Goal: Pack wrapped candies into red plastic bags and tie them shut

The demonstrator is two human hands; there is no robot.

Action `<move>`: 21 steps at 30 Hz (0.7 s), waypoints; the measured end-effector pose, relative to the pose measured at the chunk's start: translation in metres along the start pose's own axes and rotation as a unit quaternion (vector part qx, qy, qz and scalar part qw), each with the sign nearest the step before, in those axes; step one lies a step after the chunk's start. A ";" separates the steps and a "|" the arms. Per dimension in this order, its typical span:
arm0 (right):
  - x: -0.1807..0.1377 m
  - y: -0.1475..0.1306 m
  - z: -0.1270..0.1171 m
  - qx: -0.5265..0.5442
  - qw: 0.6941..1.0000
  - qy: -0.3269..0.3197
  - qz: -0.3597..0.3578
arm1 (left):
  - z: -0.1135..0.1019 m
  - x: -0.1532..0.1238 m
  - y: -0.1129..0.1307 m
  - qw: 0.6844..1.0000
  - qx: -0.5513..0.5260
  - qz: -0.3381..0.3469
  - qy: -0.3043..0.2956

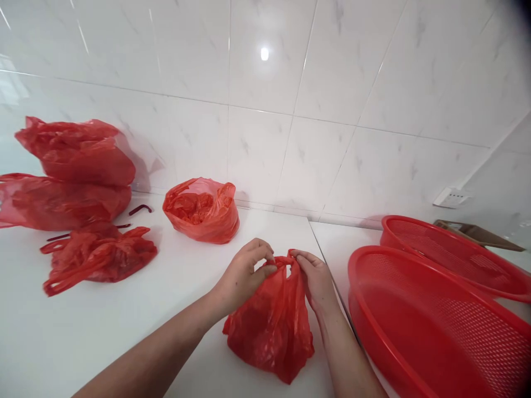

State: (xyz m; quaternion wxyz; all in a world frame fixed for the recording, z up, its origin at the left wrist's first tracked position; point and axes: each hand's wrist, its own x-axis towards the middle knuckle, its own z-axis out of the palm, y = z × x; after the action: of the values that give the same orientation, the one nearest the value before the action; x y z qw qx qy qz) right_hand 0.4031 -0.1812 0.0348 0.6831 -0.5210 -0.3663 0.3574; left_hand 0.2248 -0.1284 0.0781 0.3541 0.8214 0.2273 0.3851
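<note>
A red plastic bag (269,331) with something dark inside stands on the white tabletop (194,342) in front of me. My left hand (249,271) pinches the bag's top from the left, thumb and fingers closed around a handle strip. From the right, my right hand (313,273) grips the other handle between thumb and forefinger. The handles meet or cross between the two hands; whether they are knotted I cannot tell. What the bag contains is blurred by the red plastic.
Behind the hands sits an open red bag (203,213). More red bags (87,152) are piled at the left, beside dark red strips (140,209). Two red mesh baskets (398,309) stand on the right, near a brown dustpan-like object (477,235). A tiled wall (265,149) closes off the back.
</note>
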 end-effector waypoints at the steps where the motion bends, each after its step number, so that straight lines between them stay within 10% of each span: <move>1: 0.003 0.004 -0.002 -0.059 0.998 0.024 -0.012 | -0.003 -0.005 0.003 0.999 0.025 0.036 -0.011; 9: 0.025 0.038 -0.018 -0.290 0.947 0.113 -0.084 | -0.027 -0.067 0.041 0.962 0.099 0.217 -0.135; 21: 0.013 0.052 -0.018 -0.193 0.980 -0.041 -0.038 | 0.012 -0.061 -0.007 0.977 0.112 -0.035 -0.176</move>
State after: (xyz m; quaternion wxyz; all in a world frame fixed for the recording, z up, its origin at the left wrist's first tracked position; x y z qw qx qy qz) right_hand 0.4193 -0.1672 -0.0180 0.5674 -0.6132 -0.4757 0.2750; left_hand 0.1969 -0.1684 0.0383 0.3080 0.9021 0.2318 0.1938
